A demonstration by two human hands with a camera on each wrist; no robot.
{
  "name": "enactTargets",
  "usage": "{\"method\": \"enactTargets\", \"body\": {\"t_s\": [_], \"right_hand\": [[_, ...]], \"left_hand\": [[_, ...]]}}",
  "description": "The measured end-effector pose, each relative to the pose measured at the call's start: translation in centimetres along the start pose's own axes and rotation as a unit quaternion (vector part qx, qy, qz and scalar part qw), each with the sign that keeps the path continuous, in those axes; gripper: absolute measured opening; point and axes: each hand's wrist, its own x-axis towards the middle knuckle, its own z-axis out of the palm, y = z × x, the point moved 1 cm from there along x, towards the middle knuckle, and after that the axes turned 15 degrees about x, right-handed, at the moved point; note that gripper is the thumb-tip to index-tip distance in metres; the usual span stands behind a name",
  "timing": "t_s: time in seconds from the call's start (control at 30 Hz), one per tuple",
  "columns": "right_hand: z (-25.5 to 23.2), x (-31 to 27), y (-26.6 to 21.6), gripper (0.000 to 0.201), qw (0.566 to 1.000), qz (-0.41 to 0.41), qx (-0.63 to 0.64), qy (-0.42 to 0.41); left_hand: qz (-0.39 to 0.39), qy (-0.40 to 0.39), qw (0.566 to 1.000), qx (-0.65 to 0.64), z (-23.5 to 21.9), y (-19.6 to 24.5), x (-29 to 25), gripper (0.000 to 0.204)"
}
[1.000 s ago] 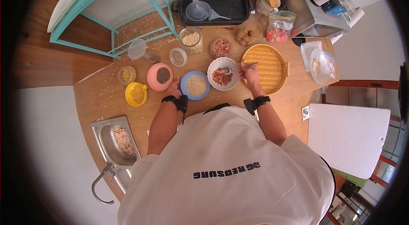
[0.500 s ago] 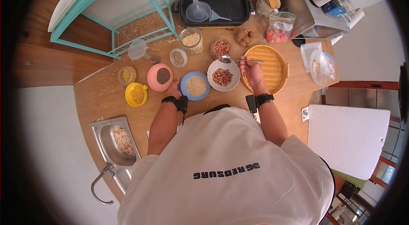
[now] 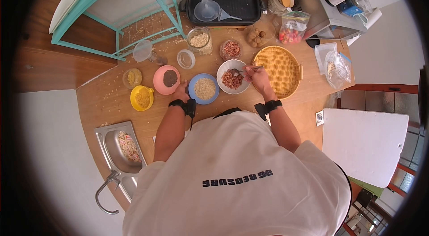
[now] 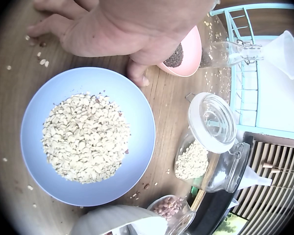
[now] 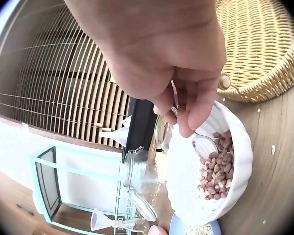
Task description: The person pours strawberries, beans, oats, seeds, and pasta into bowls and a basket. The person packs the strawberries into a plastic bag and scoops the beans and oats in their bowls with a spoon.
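My right hand (image 3: 260,79) pinches the handle of a metal spoon (image 5: 205,146) between thumb and fingers. The spoon's bowl dips into a white fluted bowl (image 5: 242,161), touching the reddish-brown peanuts (image 5: 217,177) there. My left hand (image 4: 120,29) rests on the wooden table with fingers spread and relaxed, holding nothing. It lies between a pink bowl (image 4: 192,55) of small dark seeds and a blue bowl (image 4: 141,122) of oat flakes (image 4: 85,139). Behind the white bowl stands a clear jar of peanuts (image 3: 231,50).
Right of the white bowl lies a round wicker tray (image 3: 286,73). A yellow bowl (image 3: 142,98), a jar of oats (image 3: 200,41) and a container of walnuts (image 3: 260,35) stand around. At the back sits a black electric griddle (image 3: 243,6); a sink (image 3: 107,146) is front left.
My right hand raised the spoon over the white bowl's far edge, then lowered it back among the peanuts. My left hand has stayed in place.
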Motion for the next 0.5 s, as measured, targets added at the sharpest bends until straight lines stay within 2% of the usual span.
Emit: {"method": "enactTargets", "body": {"t_s": [0.07,0.13,0.17,0.3,0.43,0.5], "right_hand": [[0.1,0.1,0.4,0.022,0.999,0.012,0.031,0.011],[0.1,0.4,0.6,0.022,0.998,0.023,0.061,0.02],[-0.2,0.4,0.6,0.022,0.996,0.023,0.074,0.038],[-0.2,-0.6,-0.8,0.023,0.988,0.045,0.134,0.067],[-1.1,-0.6,-0.6,0.024,0.987,0.058,0.142,0.051],[-1.2,-0.4,-0.8,0.026,0.978,0.063,0.199,0.027]], "left_hand": [[-0.006,-0.013,1.0,0.001,-0.5,-0.6,2.0,0.03],[0.011,-0.087,0.994,-0.067,-0.8,-1.3,4.8,0.031],[0.012,-0.087,0.994,-0.067,-0.9,-1.4,5.2,0.031],[-0.013,-0.018,1.0,-0.016,-0.2,-0.3,1.9,0.034],[-0.039,0.04,0.998,0.02,0.5,0.8,-1.6,0.035],[-0.029,0.02,0.999,0.01,0.1,0.5,-0.7,0.037]]}}
